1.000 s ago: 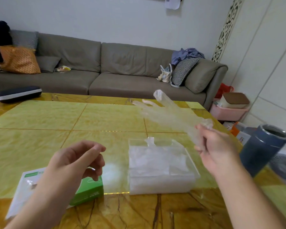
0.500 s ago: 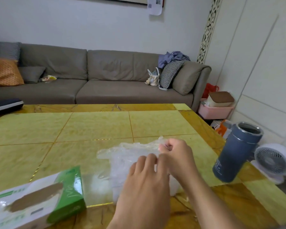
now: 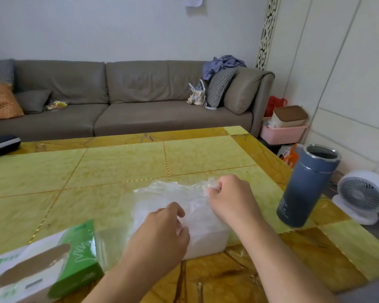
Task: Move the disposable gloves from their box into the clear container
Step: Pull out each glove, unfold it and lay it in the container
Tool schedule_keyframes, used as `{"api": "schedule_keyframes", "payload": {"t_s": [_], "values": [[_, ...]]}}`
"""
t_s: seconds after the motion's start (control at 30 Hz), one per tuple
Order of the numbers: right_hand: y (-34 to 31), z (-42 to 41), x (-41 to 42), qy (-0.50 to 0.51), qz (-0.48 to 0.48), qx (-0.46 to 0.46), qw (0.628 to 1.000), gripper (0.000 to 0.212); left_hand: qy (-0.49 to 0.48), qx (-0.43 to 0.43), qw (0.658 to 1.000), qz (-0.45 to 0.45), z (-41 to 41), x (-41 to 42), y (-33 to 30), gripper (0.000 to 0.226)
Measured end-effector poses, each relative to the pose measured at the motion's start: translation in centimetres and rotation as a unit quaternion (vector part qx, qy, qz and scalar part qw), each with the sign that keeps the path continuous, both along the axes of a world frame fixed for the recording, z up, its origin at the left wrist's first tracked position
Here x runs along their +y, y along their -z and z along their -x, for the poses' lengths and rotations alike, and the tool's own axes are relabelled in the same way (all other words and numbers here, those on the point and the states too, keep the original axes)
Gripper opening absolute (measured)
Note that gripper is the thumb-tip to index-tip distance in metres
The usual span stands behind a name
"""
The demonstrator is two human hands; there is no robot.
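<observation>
Clear plastic glove (image 3: 173,193) lies crumpled over the clear container (image 3: 206,241). The right hand (image 3: 230,197) pinches its far edge with curled fingers; the left hand (image 3: 162,232) presses it, fingers bent. The green glove box (image 3: 53,263) sits left of the container.

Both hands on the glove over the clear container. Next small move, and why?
Probably press the glove flat into the clear container, then release. The right hand pinches its bunched far end, the left hand rests on it, and it still humps above the rim.
</observation>
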State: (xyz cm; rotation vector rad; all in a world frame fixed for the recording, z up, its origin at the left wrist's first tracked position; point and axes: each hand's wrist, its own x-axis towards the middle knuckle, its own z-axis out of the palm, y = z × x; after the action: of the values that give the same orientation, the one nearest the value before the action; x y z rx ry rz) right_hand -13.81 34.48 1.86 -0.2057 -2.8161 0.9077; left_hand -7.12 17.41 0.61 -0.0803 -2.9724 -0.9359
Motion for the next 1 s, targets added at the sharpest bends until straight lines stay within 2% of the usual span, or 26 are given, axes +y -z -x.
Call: {"api": "schedule_keyframes", "payload": {"t_s": [0.1,0.17,0.23,0.27,0.37,0.43,0.5,0.57,0.63,0.77,0.8,0.87,0.93,1.0], "values": [[0.4,0.2,0.1,-0.001,-0.041,-0.004,0.999,0.040,-0.018,-0.060,0.997,-0.055,0.9,-0.6,-0.3,0.015],[0.4,0.1,0.2,-0.002,-0.061,-0.009,0.998,0.035,-0.010,-0.081,0.995,-0.052,1.7,-1.0,-0.5,0.014],[0.0,-0.1,0.1,-0.010,-0.087,-0.019,0.996,0.019,0.001,-0.085,0.996,-0.029,2.3,-1.4,-0.7,0.015],[-0.3,-0.2,0.0,-0.010,-0.102,-0.028,0.994,0.019,0.007,-0.086,0.996,-0.015,2.7,-1.6,-0.8,0.015],[-0.9,-0.8,-0.6,-0.003,-0.161,-0.036,0.986,0.064,0.024,-0.118,0.993,-0.001,3.6,-1.9,-1.0,0.017],[-1.5,-1.4,-1.3,0.003,-0.191,-0.009,0.982,0.076,0.037,-0.141,0.989,-0.013,4.1,-2.2,-1.2,0.016],[-2.0,-2.0,-2.0,-0.030,-0.207,0.048,0.977,0.067,0.043,-0.136,0.990,-0.012,4.3,-2.2,-1.1,0.014],[-2.4,-2.6,-2.7,-0.107,-0.206,0.085,0.969,0.043,0.044,-0.117,0.992,-0.010,4.3,-2.1,-0.8,0.013],[-2.3,-2.9,-3.2,-0.174,-0.159,0.061,0.970,0.023,0.059,-0.098,0.993,0.005,4.2,-2.2,-0.5,0.011],[-0.9,-2.4,-3.3,-0.201,-0.120,-0.058,0.971,0.034,0.091,-0.090,0.992,0.003,3.8,-3.2,-1.3,0.022],[-0.5,-2.1,-3.2,-0.198,-0.117,-0.078,0.970,0.036,0.087,-0.069,0.994,-0.006,3.4,-3.5,-1.7,0.025],[0.0,-1.7,-3.0,-0.197,-0.111,-0.104,0.969,0.037,0.093,0.032,0.995,0.016,1.4,-3.7,-2.5,0.023],[0.1,-1.4,-3.0,-0.202,-0.108,-0.118,0.966,0.041,0.136,0.158,0.976,0.067,-1.2,-3.4,-3.0,0.019],[0.2,-1.3,-3.2,-0.214,-0.111,-0.119,0.963,0.042,0.183,0.213,0.951,0.130,-2.7,-3.0,-2.2,0.023]]}}
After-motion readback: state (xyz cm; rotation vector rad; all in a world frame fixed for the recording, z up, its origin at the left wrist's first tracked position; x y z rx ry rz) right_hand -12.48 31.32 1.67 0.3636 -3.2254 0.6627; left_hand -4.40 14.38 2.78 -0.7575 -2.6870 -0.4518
